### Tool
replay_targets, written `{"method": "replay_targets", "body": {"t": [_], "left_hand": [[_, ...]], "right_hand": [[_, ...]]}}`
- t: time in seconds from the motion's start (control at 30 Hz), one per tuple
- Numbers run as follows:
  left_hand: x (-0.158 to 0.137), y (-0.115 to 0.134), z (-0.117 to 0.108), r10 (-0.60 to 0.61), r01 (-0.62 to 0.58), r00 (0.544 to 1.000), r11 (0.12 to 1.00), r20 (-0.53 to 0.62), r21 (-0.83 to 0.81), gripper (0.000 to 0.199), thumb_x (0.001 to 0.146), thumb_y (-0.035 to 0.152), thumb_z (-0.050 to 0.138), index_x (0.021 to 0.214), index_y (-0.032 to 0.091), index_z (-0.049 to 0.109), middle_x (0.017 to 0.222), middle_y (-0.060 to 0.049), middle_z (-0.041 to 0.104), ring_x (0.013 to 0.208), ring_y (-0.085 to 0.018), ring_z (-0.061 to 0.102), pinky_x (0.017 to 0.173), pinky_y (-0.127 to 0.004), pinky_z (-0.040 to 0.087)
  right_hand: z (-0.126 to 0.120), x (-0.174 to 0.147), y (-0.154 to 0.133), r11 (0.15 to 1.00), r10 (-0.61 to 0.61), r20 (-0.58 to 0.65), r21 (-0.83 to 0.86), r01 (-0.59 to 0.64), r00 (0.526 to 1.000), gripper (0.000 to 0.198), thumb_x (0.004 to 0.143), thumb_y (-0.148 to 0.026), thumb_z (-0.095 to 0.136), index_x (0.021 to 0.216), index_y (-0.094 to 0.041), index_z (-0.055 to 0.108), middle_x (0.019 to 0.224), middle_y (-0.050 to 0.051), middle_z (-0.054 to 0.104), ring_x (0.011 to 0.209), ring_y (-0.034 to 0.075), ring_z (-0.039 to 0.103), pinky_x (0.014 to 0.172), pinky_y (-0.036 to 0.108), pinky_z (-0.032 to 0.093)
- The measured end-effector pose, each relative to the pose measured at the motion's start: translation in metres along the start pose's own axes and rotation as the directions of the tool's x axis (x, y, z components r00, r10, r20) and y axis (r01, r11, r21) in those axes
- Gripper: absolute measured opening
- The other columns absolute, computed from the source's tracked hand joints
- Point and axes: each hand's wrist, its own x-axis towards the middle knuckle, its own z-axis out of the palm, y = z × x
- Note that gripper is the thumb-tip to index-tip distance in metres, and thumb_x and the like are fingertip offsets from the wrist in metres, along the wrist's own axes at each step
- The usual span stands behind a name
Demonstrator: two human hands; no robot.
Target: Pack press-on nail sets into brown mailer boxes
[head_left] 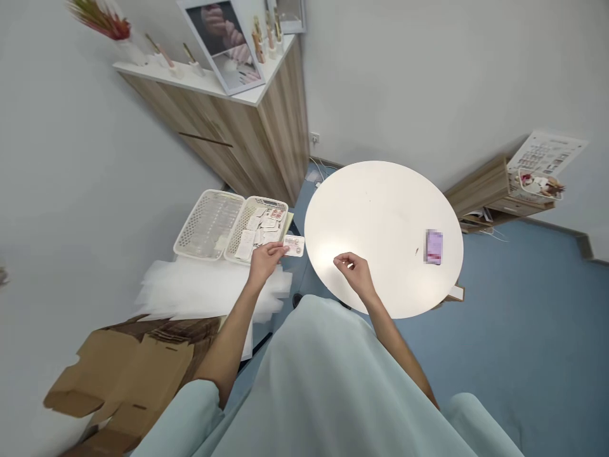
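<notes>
My left hand [264, 261] pinches a small white card [294, 245] with coloured print between thumb and fingers, in the gap between the basket and the table. Just beside it is a white plastic basket [231, 252] holding several small printed white packets [269, 223]. My right hand [356, 274] hovers over the near left part of the round white table [380, 203]. Its fingers are curled with the tips close to the thumb, and nothing shows between them.
A second basket [183, 235] holds clear plastic pieces. White foam sheets [190, 289] and flattened cardboard boxes [124, 368] lie nearer. A purple, blurred item [434, 246] lies on the table's right. A wooden cabinet [280, 127] stands behind; a low shelf [485, 184] is at right.
</notes>
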Motion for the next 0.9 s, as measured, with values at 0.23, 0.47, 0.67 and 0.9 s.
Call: {"method": "replay_targets", "body": {"t": [0.23,0.47,0.67,0.9], "left_hand": [[-0.064,0.071,0.093,0.051,-0.023,0.986,0.984,0.161,-0.174,0.064,0.068,0.067,0.087,0.104,0.016,0.077,0.1,-0.014,0.082,0.094,-0.031,0.078,0.065,-0.032,0.059],[-0.087,0.087,0.13,0.07,-0.021,0.968,0.979,0.242,-0.201,0.06,0.067,0.065,0.089,0.101,0.017,0.074,0.096,-0.012,0.082,0.09,-0.03,0.078,0.064,-0.033,0.058],[-0.093,0.089,0.133,0.06,0.057,0.927,0.953,0.37,-0.296,0.065,0.068,0.063,0.09,0.109,0.017,0.071,0.102,-0.013,0.081,0.092,-0.03,0.079,0.068,-0.033,0.058],[-0.102,0.093,0.123,0.188,0.363,0.635,0.784,0.749,-0.504,0.078,0.088,0.079,0.064,0.137,0.018,0.068,0.137,-0.021,0.071,0.129,-0.041,0.067,0.101,-0.049,0.058]], "right_hand": [[-0.05,0.011,-0.013,0.998,-0.046,-0.116,0.035,0.051,0.992,0.028,0.085,-0.052,0.075,0.087,-0.025,0.08,0.095,0.003,0.079,0.081,0.019,0.06,0.076,0.033,0.048],[-0.083,0.009,-0.006,0.993,-0.037,-0.165,0.103,0.054,0.986,0.031,0.083,-0.054,0.076,0.084,-0.023,0.078,0.092,0.003,0.077,0.08,0.019,0.06,0.073,0.032,0.048],[-0.094,0.006,-0.008,0.985,-0.078,-0.124,0.144,0.096,0.989,0.036,0.082,-0.058,0.077,0.084,-0.023,0.077,0.091,0.004,0.076,0.085,0.021,0.064,0.079,0.033,0.051],[-0.092,-0.002,-0.026,0.97,-0.07,0.002,0.233,0.067,0.998,0.045,0.079,-0.067,0.079,0.084,-0.022,0.077,0.09,0.005,0.076,0.089,0.023,0.067,0.086,0.037,0.056]]}}
